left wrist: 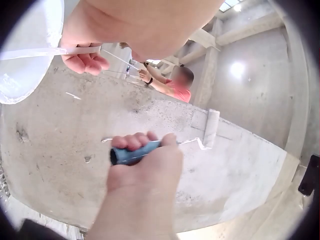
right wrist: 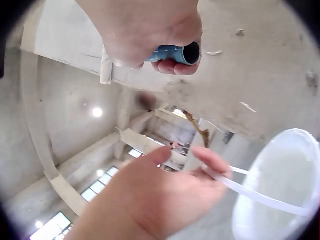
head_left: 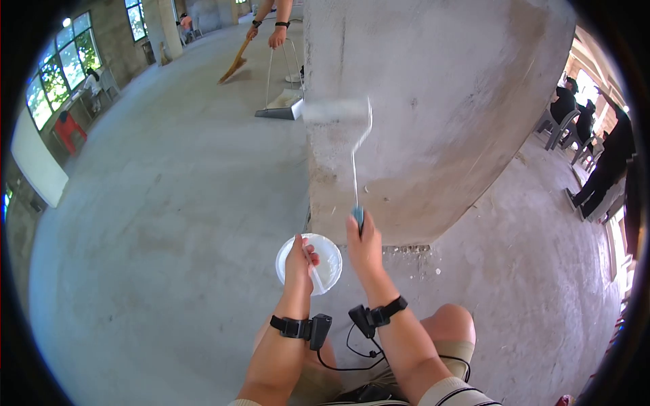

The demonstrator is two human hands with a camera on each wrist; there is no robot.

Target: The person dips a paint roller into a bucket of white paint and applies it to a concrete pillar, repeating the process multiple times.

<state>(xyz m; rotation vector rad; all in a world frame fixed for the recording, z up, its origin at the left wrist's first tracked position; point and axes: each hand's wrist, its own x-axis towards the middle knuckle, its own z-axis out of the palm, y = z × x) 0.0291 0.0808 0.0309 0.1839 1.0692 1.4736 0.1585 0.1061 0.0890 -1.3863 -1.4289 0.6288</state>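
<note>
My right hand [head_left: 365,247] grips the blue handle [left wrist: 137,152] of a paint roller [head_left: 336,110]. Its white sleeve lies against the concrete wall [head_left: 433,81] near the left edge, blurred in the head view. A paler, whitish coat covers part of the wall around the roller [left wrist: 212,129] in the left wrist view. With curled fingers my left hand [head_left: 298,267] holds the white plastic handle of a paint bucket [head_left: 279,260]. Whitish paint shows inside the bucket, which hangs low in front of my knees, left of the wall's foot.
Beyond the wall another person's hands [head_left: 277,37] hold a broom [head_left: 235,65] and a long-handled dustpan [head_left: 279,108]. Crumbs of debris [head_left: 423,260] lie at the wall's base. People on chairs [head_left: 565,111] and a standing person [head_left: 604,159] are at right. A red stool [head_left: 69,132] stands far left.
</note>
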